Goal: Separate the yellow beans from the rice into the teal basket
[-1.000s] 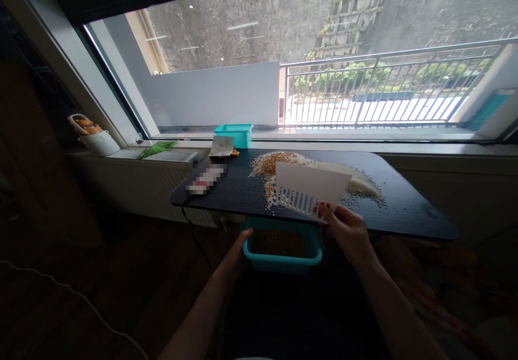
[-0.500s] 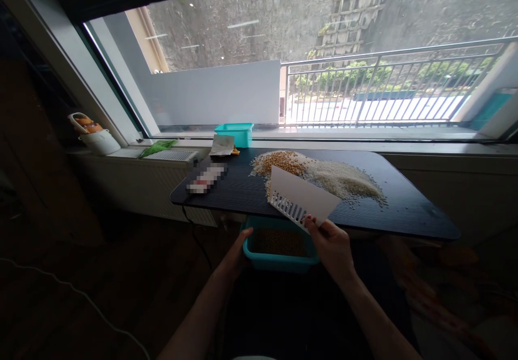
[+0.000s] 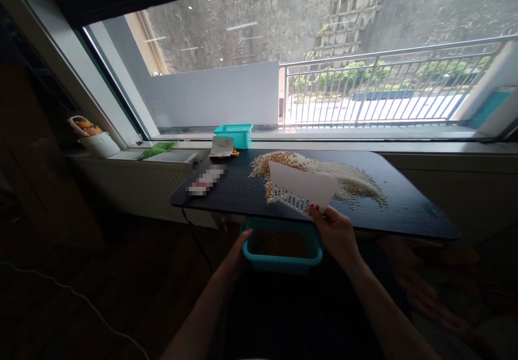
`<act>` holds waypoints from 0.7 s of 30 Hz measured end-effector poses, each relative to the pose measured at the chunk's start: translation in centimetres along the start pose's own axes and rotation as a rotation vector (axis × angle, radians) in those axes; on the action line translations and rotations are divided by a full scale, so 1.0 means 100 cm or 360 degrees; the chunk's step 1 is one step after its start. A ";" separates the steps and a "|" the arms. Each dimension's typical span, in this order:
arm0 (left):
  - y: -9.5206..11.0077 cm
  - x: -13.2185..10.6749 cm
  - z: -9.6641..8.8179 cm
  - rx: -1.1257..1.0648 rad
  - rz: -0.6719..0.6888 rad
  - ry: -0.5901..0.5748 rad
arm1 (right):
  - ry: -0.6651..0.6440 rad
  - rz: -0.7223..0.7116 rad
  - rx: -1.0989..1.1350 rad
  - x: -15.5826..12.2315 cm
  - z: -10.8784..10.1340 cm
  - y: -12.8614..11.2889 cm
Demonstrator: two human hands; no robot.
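Note:
My right hand [image 3: 336, 231] grips the near corner of a white slotted plastic scraper [image 3: 304, 187], held tilted over the front of the black table [image 3: 404, 209]. Its slotted edge sits near a small patch of grains beside a mixed heap of brown and white grains [image 3: 319, 172]. My left hand [image 3: 238, 252] holds the left rim of a teal tub [image 3: 283, 265] just below the table's front edge. The tub has brown grains in it.
A second teal tub [image 3: 234, 134], a folded packet [image 3: 222, 146] and a blurred flat item [image 3: 205, 180] lie at the table's back left. On the sill stand a white pot [image 3: 99, 143] and a green cloth [image 3: 157, 148]. A cable [image 3: 73, 295] crosses the dark floor.
The scraper first swung left and toward the table's front edge, then moved back up over the grains. My left hand and the tub stayed put.

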State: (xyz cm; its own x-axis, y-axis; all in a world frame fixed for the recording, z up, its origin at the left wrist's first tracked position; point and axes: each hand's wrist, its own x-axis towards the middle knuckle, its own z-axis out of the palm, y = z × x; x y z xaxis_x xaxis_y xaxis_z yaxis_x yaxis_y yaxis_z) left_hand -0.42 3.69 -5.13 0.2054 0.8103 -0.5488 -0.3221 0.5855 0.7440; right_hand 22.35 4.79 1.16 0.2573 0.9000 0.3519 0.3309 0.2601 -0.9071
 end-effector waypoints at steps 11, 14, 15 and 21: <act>0.000 -0.001 0.001 -0.0004 0.0013 -0.0025 | -0.0055 0.0099 0.0008 0.000 -0.006 -0.009; -0.001 0.000 0.000 -0.0025 0.0005 -0.0052 | -0.0105 0.0085 0.0030 0.001 0.000 -0.009; -0.001 0.001 0.000 -0.0028 0.0006 -0.0052 | -0.0124 0.0086 0.0040 0.001 0.001 -0.009; -0.001 0.002 -0.002 -0.0040 0.0001 -0.0031 | -0.0307 0.0120 0.0118 -0.006 -0.007 -0.011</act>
State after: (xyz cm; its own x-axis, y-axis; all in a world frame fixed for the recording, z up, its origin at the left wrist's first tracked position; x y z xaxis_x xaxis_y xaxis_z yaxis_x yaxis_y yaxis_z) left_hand -0.54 3.74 -5.42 0.2230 0.8112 -0.5406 -0.3452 0.5843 0.7345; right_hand 22.46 3.70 2.15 0.0982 0.9663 0.2381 0.2479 0.2079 -0.9462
